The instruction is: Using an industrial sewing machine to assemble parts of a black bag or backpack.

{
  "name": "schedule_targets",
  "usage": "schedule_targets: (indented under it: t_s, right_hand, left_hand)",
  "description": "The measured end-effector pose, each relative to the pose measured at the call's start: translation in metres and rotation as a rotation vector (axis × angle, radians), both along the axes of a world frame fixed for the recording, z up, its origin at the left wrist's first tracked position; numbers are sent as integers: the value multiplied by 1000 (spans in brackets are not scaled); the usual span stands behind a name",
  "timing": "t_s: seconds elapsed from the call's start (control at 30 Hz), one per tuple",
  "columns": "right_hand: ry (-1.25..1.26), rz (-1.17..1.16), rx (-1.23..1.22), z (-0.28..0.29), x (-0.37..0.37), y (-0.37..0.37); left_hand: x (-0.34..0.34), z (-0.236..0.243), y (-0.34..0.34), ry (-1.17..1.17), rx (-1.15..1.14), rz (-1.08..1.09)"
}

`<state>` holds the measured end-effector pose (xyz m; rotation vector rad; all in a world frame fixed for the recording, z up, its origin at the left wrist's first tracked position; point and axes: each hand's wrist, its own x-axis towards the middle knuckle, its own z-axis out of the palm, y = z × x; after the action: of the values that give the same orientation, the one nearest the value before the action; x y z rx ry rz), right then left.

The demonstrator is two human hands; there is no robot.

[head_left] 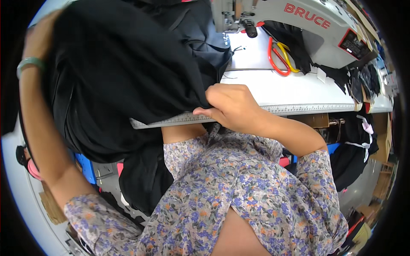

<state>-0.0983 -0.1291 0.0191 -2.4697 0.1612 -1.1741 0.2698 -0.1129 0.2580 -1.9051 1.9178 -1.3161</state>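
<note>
My left hand is raised at the far left, its grip closed on the top of the black cloth, which hangs over the bench's left end. My right hand pinches the cloth's lower edge, grip closed, against the ruler along the bench's front edge. Red and yellow scissors lie beside the sewing machine at the back right.
</note>
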Motion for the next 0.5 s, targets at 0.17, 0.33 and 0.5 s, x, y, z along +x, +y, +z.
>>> schedule_targets:
  t_s: [0.17, 0.33, 0.5]
  right_hand:
    - [337, -37, -166, -11, -21, -10]
    - [539, -47, -259, -6, 7, 5]
    - [135, 257, 109, 10, 18, 38]
  left_hand:
    - [-158, -142, -22, 414, 437, -893]
    - [-199, -190, -35, 443, 703, -191]
    - [-166, -186, -15, 235, 871, 299]
